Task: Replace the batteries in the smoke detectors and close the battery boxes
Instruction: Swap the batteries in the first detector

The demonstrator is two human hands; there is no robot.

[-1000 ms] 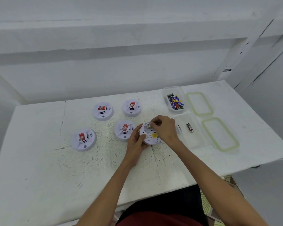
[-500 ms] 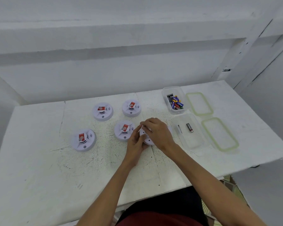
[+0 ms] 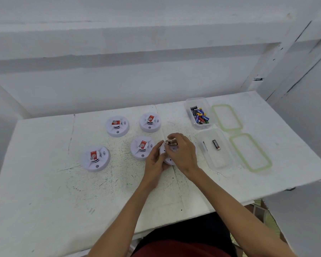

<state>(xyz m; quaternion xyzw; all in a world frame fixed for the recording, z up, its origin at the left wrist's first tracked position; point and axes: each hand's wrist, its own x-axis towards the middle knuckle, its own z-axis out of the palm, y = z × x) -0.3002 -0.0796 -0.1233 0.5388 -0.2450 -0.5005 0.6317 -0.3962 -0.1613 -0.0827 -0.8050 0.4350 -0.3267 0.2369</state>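
Two hands meet over one smoke detector [image 3: 170, 160], lying underside up on the counter [image 3: 44, 201], near middle. Grip: the left hand [image 3: 154, 164] holds its left rim, fingers [image 3: 157, 152] curled round the edge. Over the top, the right hand [image 3: 183, 154] arches; its fingers pinch what look like small batteries [image 3: 171, 143] just above the housing. Blurred: count and polarity marks unreadable, battery bay hidden under the hand.

Judgement: cells going out or going in; cannot tell which. For a clean step: firm left grip so the housing does not skate on the counter; lift or seat each cell straight along the bay, no levering against the contacts; check polarity before pressing home; cover closes only once the cells sit flat.

Just left of the left hand, the middle detector [image 3: 142, 148] sits face up, red label showing; the near-left detector [image 3: 95, 158] lies well apart further left, same way up. Right of the hands, the near box [image 3: 220, 165], clear, holds a single battery [image 3: 216, 144]; probably the spent-cell box, so old cells belong there, apart from fresh stock. Its green-rimmed near lid [image 3: 235, 138] lies just beside it, right.

Farther: far-left detector [image 3: 117, 126] and far-middle detector [image 3: 150, 122], both face up. Far right, the far box [image 3: 188, 102] holds mixed batteries [image 3: 199, 115], likely the fresh supply; far lid [image 3: 214, 108] beside it, right.
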